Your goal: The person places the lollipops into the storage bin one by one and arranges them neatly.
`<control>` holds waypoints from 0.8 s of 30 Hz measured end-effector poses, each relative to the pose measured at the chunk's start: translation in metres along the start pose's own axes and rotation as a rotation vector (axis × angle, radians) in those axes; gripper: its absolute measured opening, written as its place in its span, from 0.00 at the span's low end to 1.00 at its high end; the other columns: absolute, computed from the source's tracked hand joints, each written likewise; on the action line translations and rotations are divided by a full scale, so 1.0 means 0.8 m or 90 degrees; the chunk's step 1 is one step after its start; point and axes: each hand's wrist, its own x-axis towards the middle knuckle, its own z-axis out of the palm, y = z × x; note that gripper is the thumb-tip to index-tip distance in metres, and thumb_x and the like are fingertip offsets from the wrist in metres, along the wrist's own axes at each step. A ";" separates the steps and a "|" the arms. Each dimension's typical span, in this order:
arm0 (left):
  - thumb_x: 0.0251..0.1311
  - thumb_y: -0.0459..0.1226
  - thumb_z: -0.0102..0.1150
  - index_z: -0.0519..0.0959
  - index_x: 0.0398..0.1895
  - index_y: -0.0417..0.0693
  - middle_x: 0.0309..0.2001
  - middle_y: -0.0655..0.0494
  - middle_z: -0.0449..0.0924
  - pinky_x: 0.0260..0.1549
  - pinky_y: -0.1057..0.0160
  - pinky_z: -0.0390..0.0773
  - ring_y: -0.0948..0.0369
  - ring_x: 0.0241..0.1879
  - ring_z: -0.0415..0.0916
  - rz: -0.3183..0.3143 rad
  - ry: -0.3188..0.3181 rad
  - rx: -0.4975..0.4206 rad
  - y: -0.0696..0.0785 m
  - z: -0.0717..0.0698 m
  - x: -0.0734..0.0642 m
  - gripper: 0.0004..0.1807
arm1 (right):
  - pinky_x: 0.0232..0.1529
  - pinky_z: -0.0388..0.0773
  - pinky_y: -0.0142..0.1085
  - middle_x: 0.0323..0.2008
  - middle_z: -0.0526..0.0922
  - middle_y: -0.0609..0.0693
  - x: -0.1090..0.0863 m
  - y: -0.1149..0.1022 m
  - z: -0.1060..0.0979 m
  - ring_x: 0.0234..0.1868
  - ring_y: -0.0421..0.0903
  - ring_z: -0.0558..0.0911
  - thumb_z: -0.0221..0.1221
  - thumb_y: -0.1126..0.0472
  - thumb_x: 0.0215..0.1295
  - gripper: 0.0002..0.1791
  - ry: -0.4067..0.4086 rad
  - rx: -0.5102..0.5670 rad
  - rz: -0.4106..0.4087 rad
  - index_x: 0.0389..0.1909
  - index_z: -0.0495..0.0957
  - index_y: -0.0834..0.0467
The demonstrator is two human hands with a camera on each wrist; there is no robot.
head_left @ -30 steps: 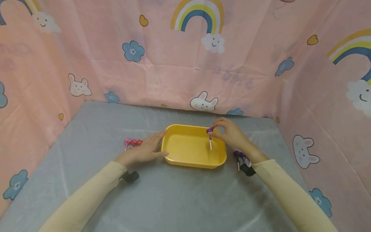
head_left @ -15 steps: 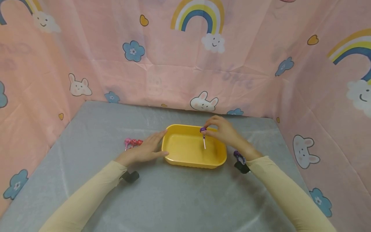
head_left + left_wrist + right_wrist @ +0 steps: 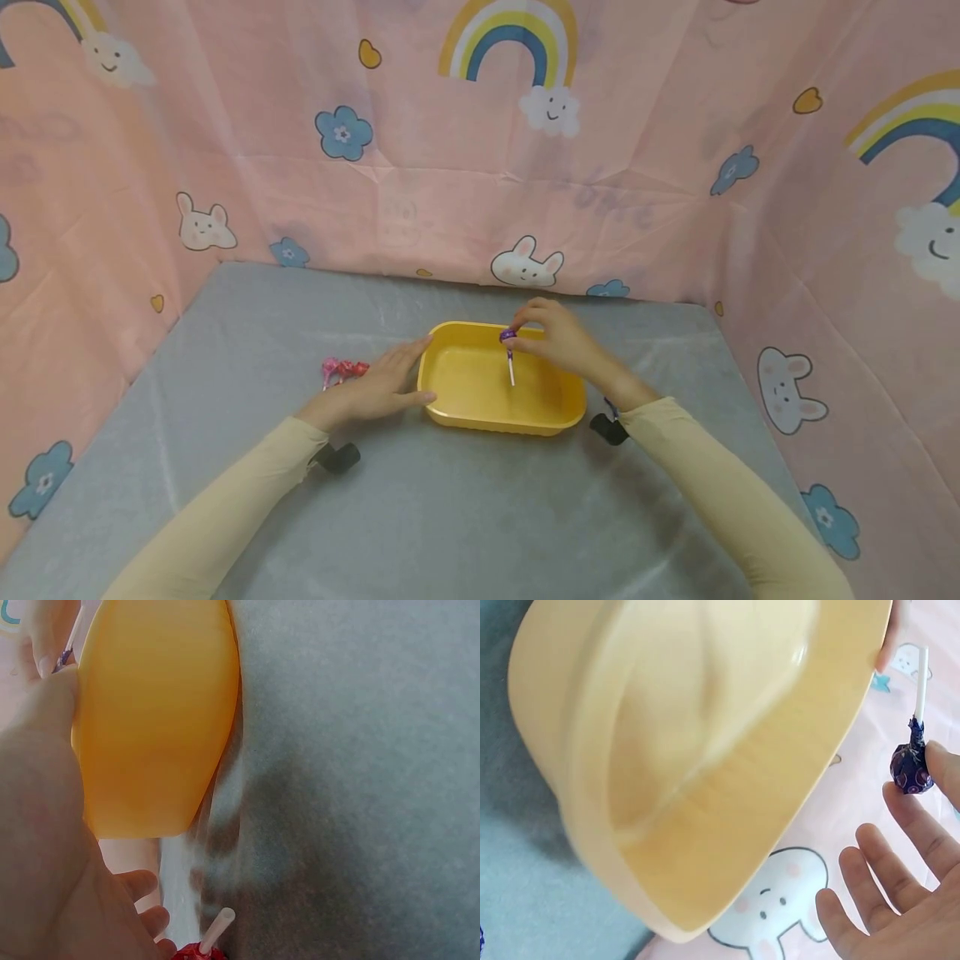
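Note:
My right hand (image 3: 558, 335) pinches a purple-wrapped lollipop (image 3: 911, 766) by its candy end between thumb and forefinger. Its white stick hangs down over the yellow basin (image 3: 480, 414) in the head view. The other right fingers are spread apart. On the basin's left side my left hand (image 3: 378, 382) rests with straight fingers, its thumb and fingertips at the rim. The inside of the basin shows bare yellow plastic.
Pink and red lollipops (image 3: 345, 369) lie on the grey cloth just left of my left hand. By my right wrist, other purple lollipops are mostly hidden behind the sleeve and the black wrist camera (image 3: 609, 429). A pink printed curtain (image 3: 420, 192) stands behind the table.
The right hand has moved left over the basin, carrying the purple lollipop toward its middle. The left hand stays where it was at the rim.

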 end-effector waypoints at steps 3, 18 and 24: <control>0.62 0.66 0.52 0.33 0.81 0.60 0.81 0.49 0.41 0.78 0.40 0.44 0.46 0.81 0.37 0.007 0.005 0.000 0.000 0.000 0.000 0.55 | 0.66 0.70 0.53 0.54 0.78 0.49 0.003 -0.002 0.004 0.60 0.52 0.72 0.67 0.47 0.62 0.12 -0.006 0.000 0.005 0.37 0.85 0.51; 0.62 0.66 0.51 0.33 0.80 0.61 0.81 0.49 0.40 0.77 0.39 0.44 0.45 0.81 0.37 -0.001 0.002 0.002 0.002 0.001 0.000 0.54 | 0.63 0.74 0.50 0.50 0.80 0.51 0.015 -0.018 0.024 0.56 0.54 0.76 0.67 0.49 0.62 0.13 -0.011 -0.008 -0.008 0.39 0.84 0.54; 0.62 0.67 0.51 0.32 0.80 0.62 0.82 0.50 0.39 0.78 0.40 0.44 0.46 0.81 0.36 -0.005 -0.002 0.003 0.002 0.000 0.000 0.54 | 0.58 0.77 0.48 0.46 0.81 0.52 0.019 -0.026 0.033 0.52 0.57 0.79 0.67 0.50 0.62 0.13 -0.001 0.002 -0.016 0.38 0.84 0.55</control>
